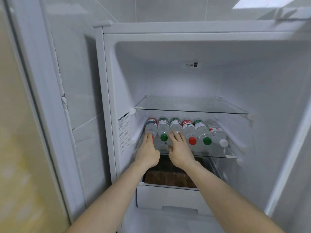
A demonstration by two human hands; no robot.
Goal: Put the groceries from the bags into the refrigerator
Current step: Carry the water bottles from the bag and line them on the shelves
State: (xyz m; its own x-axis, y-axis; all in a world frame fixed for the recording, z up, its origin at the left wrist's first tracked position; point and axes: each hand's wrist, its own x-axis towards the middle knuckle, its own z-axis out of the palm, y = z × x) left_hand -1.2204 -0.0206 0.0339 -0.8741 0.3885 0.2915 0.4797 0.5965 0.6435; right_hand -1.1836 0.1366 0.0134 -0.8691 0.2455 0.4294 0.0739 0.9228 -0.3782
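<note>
The refrigerator [168,68] stands open, its white cavity filling most of the head view, with a tiled wall to its left. Inside, an upper glass shelf [190,105] spans the cavity, and below it a lower glass shelf [213,152] carries the groceries; under that sits a white drawer [168,197] with a dark brown interior showing behind its top edge. Six water bottles lie on their sides in a row on the lower glass shelf, side by side, each with its long axis running front to back, base toward the rear wall and cap pointing out toward the person. From left to right they are the first bottle [151,126] with a red cap, the second bottle [163,127] with a green cap, the third bottle [175,125], the fourth bottle [189,130] with a red cap, the fifth bottle [202,130] with a green cap, and the sixth bottle [218,132] with a white cap, angled slightly to the right. The left hand [148,152] reaches in with straight fingers resting on the neck end of the first bottle, partly covering its cap, gripping nothing. The right hand [180,152] lies likewise flat, fingers extended onto the neck end of the third bottle, hiding its cap, thumb spread to the left.
</note>
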